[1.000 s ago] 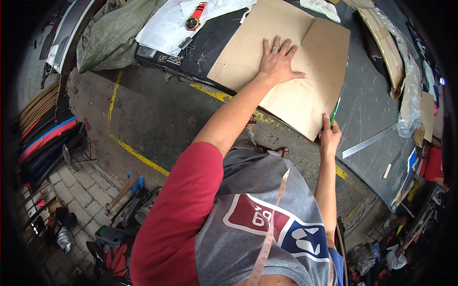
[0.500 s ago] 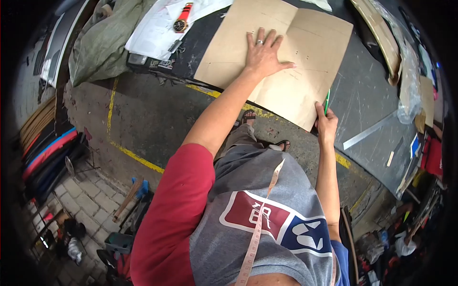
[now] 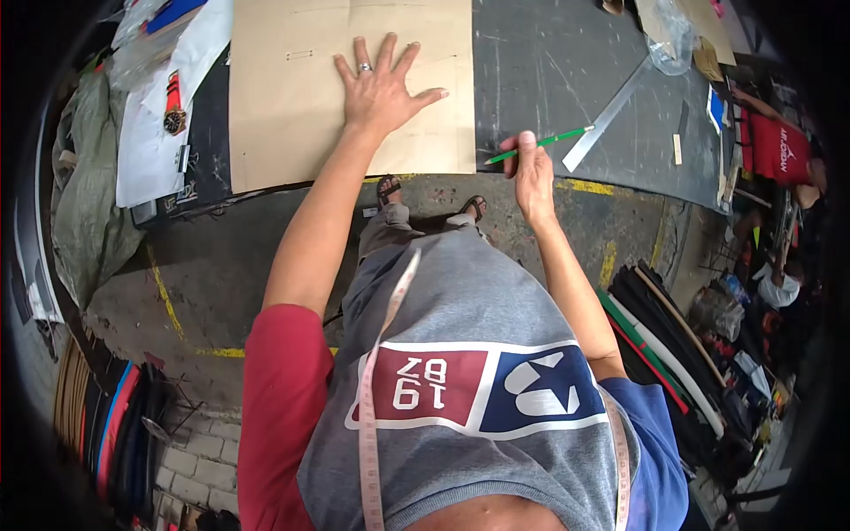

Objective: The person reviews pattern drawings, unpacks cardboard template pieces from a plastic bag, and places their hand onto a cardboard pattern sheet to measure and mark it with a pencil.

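My left hand (image 3: 382,93) lies flat with fingers spread on a large sheet of brown paper (image 3: 283,115), which has faint pencil marks. My right hand (image 3: 531,173) is off the sheet's right edge, its fingers closed round a green pencil (image 3: 560,138). The pencil lies slantwise above the dark tabletop (image 3: 531,53). Just right of it a metal ruler (image 3: 611,111) rests on the table. A measuring tape (image 3: 369,442) hangs from my neck over the grey shirt.
White papers (image 3: 150,159) and a red-strapped watch (image 3: 173,111) lie on the left of the table. Clear plastic (image 3: 670,44) and a small pale strip (image 3: 677,149) are at the right. Rolled material (image 3: 660,354) stands below right; a green sack (image 3: 84,195) hangs at left.
The view has turned, so the sheet now appears straighter and further left. My right hand has left the sheet's edge, and the pencil has swung from nearly upright to slanting.
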### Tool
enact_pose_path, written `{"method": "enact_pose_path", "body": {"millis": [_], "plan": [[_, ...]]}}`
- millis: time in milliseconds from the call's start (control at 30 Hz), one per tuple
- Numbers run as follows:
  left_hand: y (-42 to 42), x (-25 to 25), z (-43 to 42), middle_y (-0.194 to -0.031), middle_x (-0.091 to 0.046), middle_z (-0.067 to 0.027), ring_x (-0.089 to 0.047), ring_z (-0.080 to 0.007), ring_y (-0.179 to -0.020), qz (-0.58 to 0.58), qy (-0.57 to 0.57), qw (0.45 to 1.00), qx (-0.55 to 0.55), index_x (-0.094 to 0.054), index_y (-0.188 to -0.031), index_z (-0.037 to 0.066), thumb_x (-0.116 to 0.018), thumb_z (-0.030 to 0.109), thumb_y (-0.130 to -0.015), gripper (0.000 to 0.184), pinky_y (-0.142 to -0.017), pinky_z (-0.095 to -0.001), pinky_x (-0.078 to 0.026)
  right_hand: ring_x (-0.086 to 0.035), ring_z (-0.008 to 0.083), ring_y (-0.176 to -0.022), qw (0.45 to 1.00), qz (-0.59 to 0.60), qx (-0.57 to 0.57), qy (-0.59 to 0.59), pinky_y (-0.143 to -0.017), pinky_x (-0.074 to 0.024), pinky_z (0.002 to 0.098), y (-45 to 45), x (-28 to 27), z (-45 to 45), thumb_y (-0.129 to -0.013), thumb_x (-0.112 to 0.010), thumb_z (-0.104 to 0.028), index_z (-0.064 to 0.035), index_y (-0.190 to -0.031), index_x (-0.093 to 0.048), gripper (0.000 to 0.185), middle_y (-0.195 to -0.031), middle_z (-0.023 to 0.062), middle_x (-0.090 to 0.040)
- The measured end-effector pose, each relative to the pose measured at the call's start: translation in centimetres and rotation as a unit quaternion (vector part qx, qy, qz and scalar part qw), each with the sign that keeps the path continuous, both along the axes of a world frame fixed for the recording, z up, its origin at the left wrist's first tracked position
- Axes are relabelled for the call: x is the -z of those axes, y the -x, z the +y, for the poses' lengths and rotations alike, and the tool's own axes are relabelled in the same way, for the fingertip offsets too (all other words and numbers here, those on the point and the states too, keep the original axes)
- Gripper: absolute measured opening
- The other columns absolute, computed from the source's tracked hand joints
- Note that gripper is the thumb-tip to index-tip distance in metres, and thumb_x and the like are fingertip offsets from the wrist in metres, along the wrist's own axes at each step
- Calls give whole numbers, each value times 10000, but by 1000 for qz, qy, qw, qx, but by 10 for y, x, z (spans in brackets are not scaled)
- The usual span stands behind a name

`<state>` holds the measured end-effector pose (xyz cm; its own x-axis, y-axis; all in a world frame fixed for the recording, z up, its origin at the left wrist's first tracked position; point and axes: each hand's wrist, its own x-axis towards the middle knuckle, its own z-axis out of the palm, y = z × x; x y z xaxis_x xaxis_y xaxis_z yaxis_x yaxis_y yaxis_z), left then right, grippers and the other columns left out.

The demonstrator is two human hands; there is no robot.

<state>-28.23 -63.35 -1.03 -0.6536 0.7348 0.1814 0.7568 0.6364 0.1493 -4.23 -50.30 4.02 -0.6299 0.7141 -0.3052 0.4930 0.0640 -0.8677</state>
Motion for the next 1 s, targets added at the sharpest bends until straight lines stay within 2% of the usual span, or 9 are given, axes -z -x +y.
{"method": "enact_pose_path", "body": {"millis": [100,200,367,467,600,633,733,767,1000], "plan": [[-2,-9,-1,-1609,-326,-65,-179,-481,-1482,0,15,1000,2,-418,-1525,290,-506,913,-710,1030,-1126,-760,-103,-661,154,-785,1000,-3,-24,16,-709,-507,318,-13,0,-10,-1012,-610,-274,-29,-1009,-690,258,-814,89,-698],[-4,-7,2,-1613,-316,-60,-171,-483,-1483,1,20,1000,9,-414,-1528,290,-504,953,-658,1098,-1128,-758,-96,-593,118,-663,976,71,-87,-189,-633,-476,272,-19,3,-22,-962,-698,-263,-17,-1067,-665,269,-899,59,-722],[-2,-3,1,-1616,-299,-60,-177,-495,-1473,7,13,1000,10,-413,-1527,289,-515,967,-627,1132,-1120,-763,-105,-591,119,-644,978,-13,-102,-180,-566,-476,290,-21,-8,-28,-935,-724,-208,-49,-1057,-677,206,-973,62,-739],[-2,-5,2,-1619,-289,-67,-173,-495,-1473,3,20,1000,13,-398,-1534,294,-522,961,-633,1128,-1116,-765,-115,-670,287,-773,984,-38,-99,-144,-663,-518,363,-16,-22,-31,-929,-705,-151,-30,-1010,-655,154,-947,137,-701],[-2,-6,3,-1631,-267,-79,-161,-491,-1480,-4,39,999,9,-364,-1549,308,-531,948,-650,1116,-1116,-765,-124,-670,292,-757,982,3,-110,-154,-624,-504,383,-22,-9,-27,-929,-705,-149,-28,-999,-655,149,-941,137,-701],[-2,-6,3,-1632,-264,-80,-163,-491,-1479,-3,39,999,8,-363,-1549,309,-531,948,-650,1116,-1117,-764,-123,-670,292,-757,982,3,-110,-154,-624,-504,383,-23,-4,-26,-929,-705,-149,-28,-999,-655,149,-941,137,-701],[-2,-5,1,-1633,-262,-79,-167,-492,-1478,-3,37,999,6,-363,-1549,308,-530,948,-651,1115,-1121,-763,-122,-640,145,-660,963,82,-120,-228,-524,-469,301,-23,7,-25,-942,-707,-205,-43,-1022,-678,183,-956,73,-736],[-1,-5,1,-1633,-262,-79,-169,-491,-1478,-3,35,999,7,-365,-1548,308,-531,947,-653,1113,-1122,-762,-121,-640,145,-660,963,82,-119,-228,-524,-469,301,-24,6,-24,-942,-707,-205,-43,-1022,-678,183,-956,73,-736],[-1,-6,3,-1630,-268,-79,-179,-492,-1475,-4,26,1000,9,-372,-1545,305,-540,938,-658,1103,-1126,-759,-121,-663,161,-713,969,-175,-173,-27,-629,-520,320,-6,-43,-5,-1016,-558,-272,2,-1057,-652,293,-917,118,-698]]}}
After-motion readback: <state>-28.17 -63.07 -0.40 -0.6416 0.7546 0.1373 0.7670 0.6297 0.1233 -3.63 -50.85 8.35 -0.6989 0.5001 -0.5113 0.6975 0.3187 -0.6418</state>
